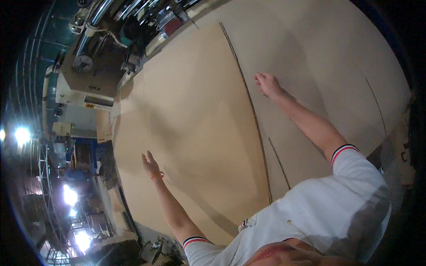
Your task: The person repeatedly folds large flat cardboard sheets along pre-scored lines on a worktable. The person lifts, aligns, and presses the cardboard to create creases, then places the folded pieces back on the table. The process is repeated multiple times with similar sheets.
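A large tan cardboard sheet [195, 102] lies flat in front of me, its dark corrugated edge running down its right side. Over the sheet's left part is my left hand [150, 164], fingers stretched and apart, holding nothing; an orange band circles the wrist. My right hand [267, 84] is to the right of that edge, over a second, greyer cardboard sheet [301, 57]. Its fingers are loosely curled, with nothing visible in them. Whether either hand touches the cardboard below it, I cannot tell.
Machinery with metal rollers [102, 13] stands along the far left side. A pale machine housing [75, 93] is beside it. Short dark slits [279, 162] mark the greyer cardboard. Farther left are stacked materials and bright lamps [71, 195].
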Motion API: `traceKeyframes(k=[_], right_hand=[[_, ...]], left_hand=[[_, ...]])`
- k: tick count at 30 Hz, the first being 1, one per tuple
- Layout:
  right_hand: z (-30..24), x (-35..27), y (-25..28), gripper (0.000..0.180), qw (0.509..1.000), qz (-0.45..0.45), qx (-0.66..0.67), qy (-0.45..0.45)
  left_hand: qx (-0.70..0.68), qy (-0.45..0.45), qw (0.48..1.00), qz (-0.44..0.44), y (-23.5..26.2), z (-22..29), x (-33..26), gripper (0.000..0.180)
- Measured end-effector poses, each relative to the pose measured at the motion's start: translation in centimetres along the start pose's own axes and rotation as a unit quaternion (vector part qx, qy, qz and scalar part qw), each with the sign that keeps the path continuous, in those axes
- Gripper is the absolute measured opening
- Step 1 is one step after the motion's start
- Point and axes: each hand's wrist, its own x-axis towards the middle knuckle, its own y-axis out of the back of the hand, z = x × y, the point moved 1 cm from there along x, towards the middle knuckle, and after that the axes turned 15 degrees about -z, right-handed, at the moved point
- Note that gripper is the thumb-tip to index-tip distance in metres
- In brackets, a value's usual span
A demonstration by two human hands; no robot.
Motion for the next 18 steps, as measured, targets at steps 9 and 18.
traceKeyframes(k=[9,18], right_hand=[[-2.8,9.0,0.1,0.031,0.996,-0.076,0.031,-0.035],[-2.8,8.9,-0.3,0.030,0.995,-0.048,-0.077,0.041]], left_hand=[[0.141,0.095,0.981,-0.090,-7.3,0.9,18.8,0.073],[0.006,-0.012,0.982,-0.189,6.7,-1.1,22.2,0.073]])
